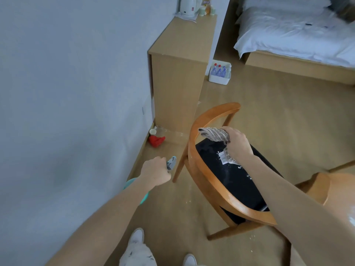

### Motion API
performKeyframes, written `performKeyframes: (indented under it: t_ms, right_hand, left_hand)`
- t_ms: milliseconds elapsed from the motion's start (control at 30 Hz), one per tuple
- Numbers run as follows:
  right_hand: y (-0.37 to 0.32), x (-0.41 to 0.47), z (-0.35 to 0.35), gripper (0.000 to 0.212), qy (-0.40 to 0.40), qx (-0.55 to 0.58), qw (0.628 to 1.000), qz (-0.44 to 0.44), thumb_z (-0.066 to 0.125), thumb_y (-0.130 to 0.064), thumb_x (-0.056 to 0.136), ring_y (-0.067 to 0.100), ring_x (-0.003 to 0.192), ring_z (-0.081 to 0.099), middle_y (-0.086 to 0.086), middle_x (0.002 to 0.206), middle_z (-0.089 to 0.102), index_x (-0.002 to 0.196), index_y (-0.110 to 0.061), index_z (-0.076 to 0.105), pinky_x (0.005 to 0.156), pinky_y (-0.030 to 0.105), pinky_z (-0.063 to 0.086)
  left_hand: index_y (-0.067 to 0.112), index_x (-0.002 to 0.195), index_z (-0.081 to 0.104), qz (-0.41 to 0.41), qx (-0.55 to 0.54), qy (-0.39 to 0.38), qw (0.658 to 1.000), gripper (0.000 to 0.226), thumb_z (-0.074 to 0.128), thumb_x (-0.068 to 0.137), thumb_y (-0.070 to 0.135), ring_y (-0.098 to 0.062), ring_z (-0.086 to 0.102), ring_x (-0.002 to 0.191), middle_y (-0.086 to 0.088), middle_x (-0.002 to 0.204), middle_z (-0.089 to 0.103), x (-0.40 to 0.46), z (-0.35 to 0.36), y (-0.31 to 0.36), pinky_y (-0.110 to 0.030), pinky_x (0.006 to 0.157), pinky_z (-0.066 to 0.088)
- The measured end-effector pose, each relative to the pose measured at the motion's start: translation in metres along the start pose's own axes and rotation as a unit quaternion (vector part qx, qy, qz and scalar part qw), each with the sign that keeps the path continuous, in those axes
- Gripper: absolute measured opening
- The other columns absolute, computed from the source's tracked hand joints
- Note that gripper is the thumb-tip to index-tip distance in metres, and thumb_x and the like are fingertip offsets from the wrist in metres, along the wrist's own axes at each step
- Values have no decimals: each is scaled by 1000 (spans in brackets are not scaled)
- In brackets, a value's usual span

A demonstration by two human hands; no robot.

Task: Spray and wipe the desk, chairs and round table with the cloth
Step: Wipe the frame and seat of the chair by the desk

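Cloth (214, 133) gripped; two hands, one chair (211, 181)

A wooden floor (278, 120) is carrying a chair (209, 177), a white crate of bottles (219, 73), a red bag (156, 141) (against the wall), and the desk (180, 60), which is bearing a kettle (188, 6).

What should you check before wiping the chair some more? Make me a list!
1. Cloth held in the right hand: ok.
2. Cloth touching the chair rail: cannot tell, it looks close.
3. Spray bottle gripped in the left hand: ok.
4. Black seat sprayed: ok, white flecks show.
5. Nozzle pointing away from the person: ok.
6. Chair standing steady: cannot tell.
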State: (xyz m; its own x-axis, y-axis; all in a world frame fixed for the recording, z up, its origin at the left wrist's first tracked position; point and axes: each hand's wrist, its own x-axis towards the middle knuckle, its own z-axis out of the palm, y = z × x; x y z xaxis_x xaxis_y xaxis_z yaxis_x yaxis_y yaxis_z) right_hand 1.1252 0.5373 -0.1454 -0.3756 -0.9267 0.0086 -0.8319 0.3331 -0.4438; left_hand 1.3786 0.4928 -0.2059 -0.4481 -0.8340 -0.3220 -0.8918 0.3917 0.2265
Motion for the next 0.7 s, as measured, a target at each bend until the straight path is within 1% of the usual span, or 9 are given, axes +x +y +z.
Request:
performKeyframes:
  t_ms: [67, 100, 167, 267, 333, 400, 467, 567, 700]
  right_hand:
    - [-7, 3, 6, 55, 16, 1, 1000, 24, 40, 13, 83, 26, 109, 52, 10, 122, 57, 130, -12, 52, 87, 33, 43]
    - [-12, 3, 10, 54, 21, 1, 999, 37, 41, 12, 83, 26, 109, 53, 10, 122, 57, 130, -12, 52, 88, 34, 44]
    - [-20, 6, 18, 53, 30, -1, 998, 59, 42, 10, 86, 27, 113, 52, 10, 126, 56, 134, -12, 50, 93, 37, 45]
    - [-34, 9, 28, 54, 38, -15, 994, 99, 46, 8, 87, 27, 120, 49, 10, 132, 54, 137, -11, 47, 101, 38, 42]
    - [-43, 9, 32, 55, 45, -13, 992, 118, 47, 8, 87, 27, 121, 49, 10, 133, 53, 139, -11, 45, 102, 38, 41]
    - [-53, 8, 35, 55, 52, -13, 990, 130, 48, 8, 87, 27, 122, 49, 9, 135, 52, 139, -12, 45, 101, 37, 41]
    - [-59, 9, 39, 55, 59, -18, 989, 136, 49, 7, 87, 27, 121, 49, 9, 135, 52, 139, -13, 45, 98, 36, 42]
    - [-62, 12, 43, 54, 67, -17, 986, 150, 49, 4, 88, 26, 119, 51, 8, 133, 54, 138, -14, 46, 94, 35, 44]
    - [-56, 23, 41, 54, 72, -15, 984, 165, 48, 6, 87, 27, 120, 50, 9, 134, 53, 138, -13, 46, 96, 36, 43]
  left_hand:
    - [13, 86, 52, 17, -7, -13, 1000, 9, 52, 86, 22, -21, 54, 73, -5, 86, 58, 15, -5, -11, -28, 63, 40]
    - [13, 84, 52, 23, -10, -22, 999, 9, 52, 85, 21, -21, 55, 71, -4, 82, 58, 21, -8, -16, -28, 61, 40]
    - [12, 87, 56, 39, -8, -30, 999, 11, 52, 85, 22, -22, 54, 71, -3, 81, 57, 33, -14, -27, -28, 61, 40]
    - [13, 90, 55, 67, -7, -21, 997, 13, 52, 85, 25, -24, 53, 74, -3, 86, 56, 52, -22, -47, -30, 65, 41]
    - [14, 92, 51, 98, -6, -4, 995, 13, 51, 86, 26, -24, 56, 82, -4, 96, 58, 65, -27, -60, -31, 69, 42]
    - [14, 100, 53, 127, -1, 14, 992, 18, 50, 87, 27, -25, 59, 91, -3, 104, 58, 76, -32, -69, -32, 74, 43]
    - [15, 105, 53, 144, 13, 21, 989, 21, 51, 87, 26, -26, 61, 93, -2, 106, 57, 86, -36, -74, -32, 73, 43]
    - [15, 105, 53, 158, 16, 25, 987, 22, 51, 87, 26, -24, 61, 92, -2, 105, 57, 98, -40, -77, -31, 72, 43]
    - [15, 104, 54, 165, 12, 18, 986, 21, 51, 87, 27, -25, 61, 92, -2, 103, 57, 118, -43, -73, -30, 69, 40]
